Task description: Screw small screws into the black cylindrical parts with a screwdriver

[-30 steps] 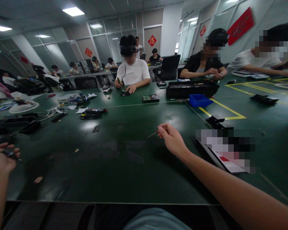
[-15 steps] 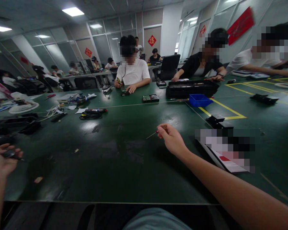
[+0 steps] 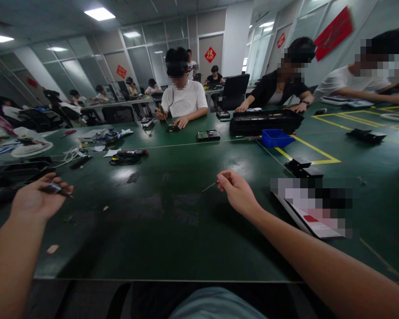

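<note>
My right hand (image 3: 238, 193) hovers over the middle of the dark green table (image 3: 166, 221), its fingers pinched on a small screwdriver (image 3: 213, 184) with a red handle and a thin shaft that points left. At the left, my left hand (image 3: 36, 199) is palm up above the table, with its fingers curled round a small dark metal part (image 3: 55, 189). The two hands are far apart, with bare tabletop between them.
A blurred flat item (image 3: 314, 208) lies right of my right hand, with black parts (image 3: 302, 166) behind it. Farther back are a blue bin (image 3: 276, 138), a black tray (image 3: 264, 122), a circuit board (image 3: 208, 135) and coiled cables (image 3: 124, 158). Several people work across the table.
My left hand has risen from the lower left edge and moved right and inward over the table with the dark part. My right hand has stayed in place.
</note>
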A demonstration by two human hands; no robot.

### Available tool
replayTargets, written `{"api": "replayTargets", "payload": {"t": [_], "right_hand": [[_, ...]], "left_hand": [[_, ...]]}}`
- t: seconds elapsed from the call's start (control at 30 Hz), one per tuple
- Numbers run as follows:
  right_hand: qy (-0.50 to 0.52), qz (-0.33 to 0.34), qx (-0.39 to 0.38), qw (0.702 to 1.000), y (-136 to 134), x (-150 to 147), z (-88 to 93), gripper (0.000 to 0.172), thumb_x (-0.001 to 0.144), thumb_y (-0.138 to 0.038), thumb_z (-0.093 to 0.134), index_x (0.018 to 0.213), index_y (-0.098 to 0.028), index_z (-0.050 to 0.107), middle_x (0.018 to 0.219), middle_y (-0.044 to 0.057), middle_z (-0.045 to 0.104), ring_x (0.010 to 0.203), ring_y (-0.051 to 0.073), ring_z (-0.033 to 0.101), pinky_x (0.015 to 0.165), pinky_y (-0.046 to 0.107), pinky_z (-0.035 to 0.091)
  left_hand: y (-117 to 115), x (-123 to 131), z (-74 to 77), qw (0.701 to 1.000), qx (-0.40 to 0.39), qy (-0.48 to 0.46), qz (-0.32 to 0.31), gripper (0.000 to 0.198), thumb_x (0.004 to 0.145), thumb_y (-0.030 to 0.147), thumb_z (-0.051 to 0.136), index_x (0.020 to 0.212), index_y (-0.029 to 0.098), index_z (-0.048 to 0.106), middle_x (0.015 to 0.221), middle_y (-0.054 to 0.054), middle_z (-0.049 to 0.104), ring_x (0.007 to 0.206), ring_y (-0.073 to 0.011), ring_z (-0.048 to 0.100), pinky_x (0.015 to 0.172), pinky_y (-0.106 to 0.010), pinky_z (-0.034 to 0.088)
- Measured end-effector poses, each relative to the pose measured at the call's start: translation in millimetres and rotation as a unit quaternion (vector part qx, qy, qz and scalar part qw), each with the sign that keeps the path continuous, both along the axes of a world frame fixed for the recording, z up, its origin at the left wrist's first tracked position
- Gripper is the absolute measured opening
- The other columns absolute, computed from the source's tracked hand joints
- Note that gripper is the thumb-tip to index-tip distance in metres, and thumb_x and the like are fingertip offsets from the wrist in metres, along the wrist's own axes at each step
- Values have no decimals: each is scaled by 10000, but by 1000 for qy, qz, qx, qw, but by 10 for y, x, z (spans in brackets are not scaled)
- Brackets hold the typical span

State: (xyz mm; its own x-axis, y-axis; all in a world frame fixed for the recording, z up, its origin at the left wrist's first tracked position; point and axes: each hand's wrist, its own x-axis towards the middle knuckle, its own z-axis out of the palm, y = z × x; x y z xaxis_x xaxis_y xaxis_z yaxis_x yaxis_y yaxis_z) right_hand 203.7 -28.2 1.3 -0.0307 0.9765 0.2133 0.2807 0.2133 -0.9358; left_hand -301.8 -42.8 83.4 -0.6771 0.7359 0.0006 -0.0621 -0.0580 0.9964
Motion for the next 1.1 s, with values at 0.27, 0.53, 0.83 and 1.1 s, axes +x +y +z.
{"api": "replayTargets", "payload": {"t": [0.27,0.53,0.83,1.1], "right_hand": [[-2,4,4,1000,17,20,-30,247,962,-447,512,977,-228,624,836,27,651,781,193,611,751,363,486],[-6,3,6,1000,15,29,-22,248,970,-442,512,988,-226,633,843,29,657,794,193,618,757,359,491],[-5,4,8,1000,36,46,-54,246,967,-448,516,984,-235,637,840,26,661,791,194,621,759,358,492],[-4,1,17,1000,25,27,-40,237,963,-439,517,962,-231,631,824,23,655,768,189,612,740,354,487]], "left_hand": [[235,886,111,987,52,-113,-98,294,631,19,476,882,147,556,683,-1,491,606,-145,464,698,-321,473],[406,1696,87,954,61,-150,-252,312,654,33,479,926,126,598,714,-20,520,607,-146,503,662,-315,468],[558,2510,-150,909,28,-176,-376,343,694,80,537,1026,152,583,743,-4,517,601,-129,508,662,-305,478],[484,3043,-524,895,39,-83,-436,399,636,79,500,999,190,622,803,-48,561,692,-177,524,723,-365,438]]}}
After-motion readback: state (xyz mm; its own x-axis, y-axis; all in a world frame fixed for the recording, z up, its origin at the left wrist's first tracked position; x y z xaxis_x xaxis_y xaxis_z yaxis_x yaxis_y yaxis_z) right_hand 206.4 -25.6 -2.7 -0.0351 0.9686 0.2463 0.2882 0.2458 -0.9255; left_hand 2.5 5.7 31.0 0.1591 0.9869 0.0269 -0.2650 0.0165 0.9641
